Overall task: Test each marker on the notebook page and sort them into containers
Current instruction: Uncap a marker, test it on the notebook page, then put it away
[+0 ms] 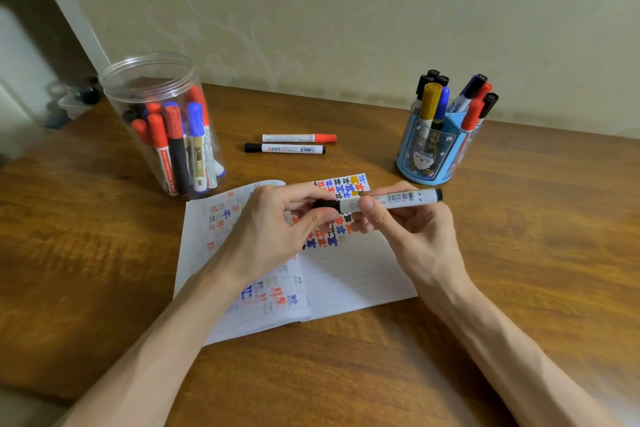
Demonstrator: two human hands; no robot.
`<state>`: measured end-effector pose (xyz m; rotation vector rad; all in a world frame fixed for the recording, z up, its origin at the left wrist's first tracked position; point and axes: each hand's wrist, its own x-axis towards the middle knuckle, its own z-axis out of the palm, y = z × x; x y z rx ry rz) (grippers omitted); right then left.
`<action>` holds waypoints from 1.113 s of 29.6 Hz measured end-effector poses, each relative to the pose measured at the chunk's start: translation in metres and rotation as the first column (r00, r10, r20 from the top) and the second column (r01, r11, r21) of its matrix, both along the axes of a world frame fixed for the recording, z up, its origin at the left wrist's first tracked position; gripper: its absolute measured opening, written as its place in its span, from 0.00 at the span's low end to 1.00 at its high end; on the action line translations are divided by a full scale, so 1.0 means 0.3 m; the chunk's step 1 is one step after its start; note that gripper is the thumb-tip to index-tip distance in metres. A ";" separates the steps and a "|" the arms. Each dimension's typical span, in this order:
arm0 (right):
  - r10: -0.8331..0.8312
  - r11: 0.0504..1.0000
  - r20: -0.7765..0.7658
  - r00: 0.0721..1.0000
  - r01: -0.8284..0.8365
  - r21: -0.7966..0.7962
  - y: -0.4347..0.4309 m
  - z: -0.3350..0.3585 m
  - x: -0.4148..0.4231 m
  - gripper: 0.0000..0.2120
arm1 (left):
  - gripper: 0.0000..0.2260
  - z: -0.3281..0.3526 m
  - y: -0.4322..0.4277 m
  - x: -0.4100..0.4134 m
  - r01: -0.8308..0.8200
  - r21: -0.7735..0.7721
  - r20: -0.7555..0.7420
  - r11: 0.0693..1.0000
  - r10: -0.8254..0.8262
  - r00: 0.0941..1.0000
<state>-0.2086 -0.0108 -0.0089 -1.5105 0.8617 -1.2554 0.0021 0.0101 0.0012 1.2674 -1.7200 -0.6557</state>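
my left hand [273, 222] and right hand [401, 224] hold one black marker [393, 200] level above the open notebook [349, 281], near its upper edge. left hand: thumb and fingers pinching the black cap [325, 204] at the marker's left end. right hand: thumb and fingers curled round the white barrel, barcode facing up. the cap meets the barrel; whether it is fully seated cannot be told. notebook: flat on the wooden table [536, 253], both pages bearing rows of red, blue and black test marks. far left: clear jar [152, 80] standing upright with red, blue and black markers inside. far right: blue pen holder [427, 166] with capped markers standing in it. between the two containers, beyond the notebook: a red-capped marker [299, 138] and a black-capped marker [284, 148] lying parallel, just beside each other.
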 end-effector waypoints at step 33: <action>0.205 0.908 -0.591 0.780 -0.377 -0.183 0.067 0.108 0.232 0.08 | 0.08 0.148 0.313 0.345 -0.247 -0.079 -0.257 0.966 0.219 0.941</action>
